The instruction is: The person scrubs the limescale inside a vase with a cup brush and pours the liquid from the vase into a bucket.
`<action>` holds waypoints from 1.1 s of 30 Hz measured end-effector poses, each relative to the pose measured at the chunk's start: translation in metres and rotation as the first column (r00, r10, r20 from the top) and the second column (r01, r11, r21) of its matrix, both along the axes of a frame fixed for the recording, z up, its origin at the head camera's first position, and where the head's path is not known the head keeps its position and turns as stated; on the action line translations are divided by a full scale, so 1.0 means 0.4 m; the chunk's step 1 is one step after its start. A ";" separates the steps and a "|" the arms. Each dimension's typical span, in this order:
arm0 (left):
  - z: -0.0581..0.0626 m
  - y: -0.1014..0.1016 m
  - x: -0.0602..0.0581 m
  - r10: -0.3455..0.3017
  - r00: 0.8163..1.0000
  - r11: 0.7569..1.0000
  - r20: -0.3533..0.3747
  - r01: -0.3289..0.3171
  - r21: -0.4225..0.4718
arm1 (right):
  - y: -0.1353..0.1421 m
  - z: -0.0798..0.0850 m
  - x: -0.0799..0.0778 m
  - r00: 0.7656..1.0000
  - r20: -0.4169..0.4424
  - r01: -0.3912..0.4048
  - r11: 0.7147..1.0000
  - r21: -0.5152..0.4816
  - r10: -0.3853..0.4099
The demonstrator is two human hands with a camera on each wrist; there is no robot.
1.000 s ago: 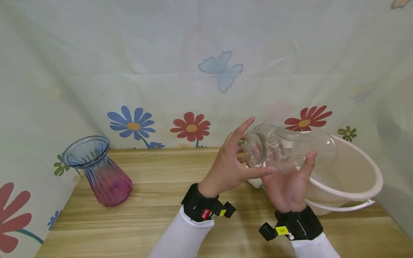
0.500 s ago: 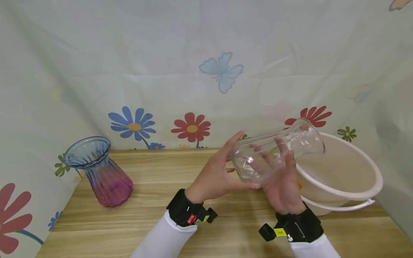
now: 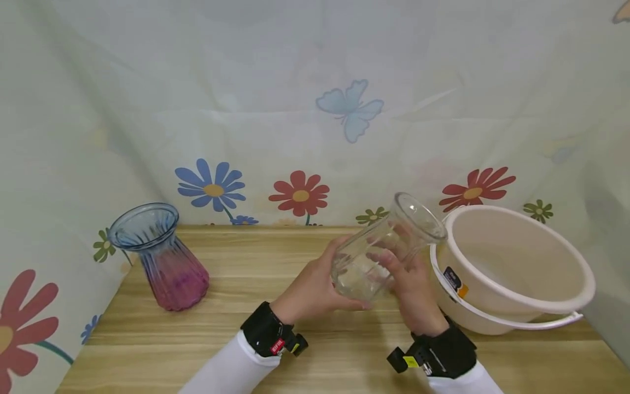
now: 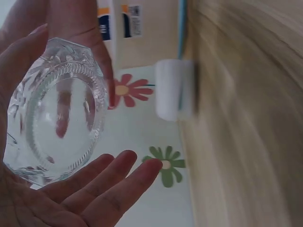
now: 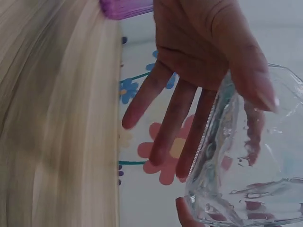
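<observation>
A clear glass vase (image 3: 369,257) is held above the table, tilted with its mouth up to the right. My left hand (image 3: 315,290) grips its base end, thumb and forefinger spread around the glass. The patterned round base (image 4: 66,118) faces the left wrist view, where the other fingers (image 4: 111,189) extend past it. My right hand (image 3: 415,290) holds the vase's side nearer the mouth, its thumb on the near face. In the right wrist view, the left thumb (image 5: 251,71) lies against the glass base (image 5: 213,184).
A blue-to-pink glass vase (image 3: 172,262) stands at the left of the wooden table (image 3: 236,350). At the right is a cream bucket (image 3: 458,312) with its handle lowered. A small white object (image 4: 173,90) shows near it. A flowered cloth (image 3: 246,120) hangs behind.
The clear vase has swung from nearly level, mouth over the bucket, to mouth tilted upward, and moved left. Both hands went with it; the right hand turned from palm-up to gripping its side.
</observation>
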State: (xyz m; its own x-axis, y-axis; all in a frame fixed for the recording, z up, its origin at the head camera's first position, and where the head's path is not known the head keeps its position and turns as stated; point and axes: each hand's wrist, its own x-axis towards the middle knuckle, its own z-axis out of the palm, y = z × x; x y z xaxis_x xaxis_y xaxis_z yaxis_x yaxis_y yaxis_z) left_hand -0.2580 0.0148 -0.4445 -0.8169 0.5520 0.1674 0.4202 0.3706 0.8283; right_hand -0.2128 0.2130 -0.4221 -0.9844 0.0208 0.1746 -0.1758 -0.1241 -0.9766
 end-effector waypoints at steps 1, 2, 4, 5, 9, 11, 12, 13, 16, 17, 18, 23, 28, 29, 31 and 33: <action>-0.008 -0.005 0.000 0.001 1.000 1.000 0.000 -0.001 -0.009 | -0.005 -0.004 -0.003 1.000 0.005 0.014 0.999 0.036 -0.014; -0.015 -0.009 -0.001 0.001 1.000 1.000 0.006 0.000 -0.011 | -0.010 -0.009 -0.006 1.000 0.010 0.020 0.998 0.068 -0.021; -0.028 -0.016 -0.002 0.005 1.000 1.000 0.018 -0.005 -0.020 | -0.020 -0.015 -0.013 0.999 0.024 0.021 0.991 0.136 -0.024; -0.034 -0.019 -0.002 0.010 1.000 1.000 0.030 -0.009 -0.021 | -0.024 -0.018 -0.018 1.000 0.024 0.016 0.987 0.162 -0.020; -0.054 -0.032 -0.002 0.029 0.997 1.000 0.070 -0.029 0.000 | -0.039 -0.024 -0.036 1.000 -0.012 -0.006 0.963 0.269 0.010; -0.061 -0.038 -0.002 0.037 0.997 0.999 0.073 -0.038 0.019 | -0.046 -0.027 -0.043 0.999 -0.037 -0.005 0.945 0.328 0.018; -0.064 -0.039 -0.002 0.038 0.997 0.999 0.071 -0.040 0.033 | -0.050 -0.028 -0.045 0.999 -0.038 -0.003 0.934 0.358 0.018; -0.065 -0.040 -0.002 0.039 0.997 0.998 0.068 -0.042 0.048 | -0.054 -0.030 -0.046 0.999 -0.041 0.004 0.921 0.390 0.013; -0.069 -0.040 -0.002 0.053 0.997 0.994 0.062 -0.059 0.097 | -0.068 -0.035 -0.049 0.999 -0.039 0.016 0.892 0.451 0.002; -0.070 -0.040 -0.002 0.065 0.996 0.992 0.054 -0.071 0.108 | -0.073 -0.036 -0.051 0.999 -0.041 0.018 0.889 0.458 0.001; -0.071 -0.039 -0.001 0.082 0.996 0.990 0.040 -0.086 0.115 | -0.078 -0.037 -0.053 0.999 -0.039 0.018 0.888 0.459 0.000; -0.078 -0.040 0.001 0.199 0.977 0.974 -0.072 -0.190 0.123 | -0.104 -0.040 -0.065 0.999 -0.047 0.008 0.906 0.424 0.013; -0.080 -0.053 -0.003 0.292 0.948 0.954 -0.127 -0.278 0.116 | -0.128 -0.042 -0.075 0.996 -0.004 -0.077 0.939 0.334 0.084; -0.079 -0.057 -0.004 0.308 0.944 0.949 -0.123 -0.294 0.115 | -0.133 -0.042 -0.076 0.995 0.011 -0.098 0.943 0.317 0.099; -0.075 -0.066 -0.006 0.336 0.936 0.939 -0.108 -0.324 0.118 | -0.141 -0.042 -0.078 0.992 0.044 -0.124 0.950 0.286 0.116; -0.068 -0.076 -0.010 0.359 0.928 0.929 -0.097 -0.346 0.128 | -0.147 -0.043 -0.076 0.990 0.081 -0.132 0.954 0.268 0.115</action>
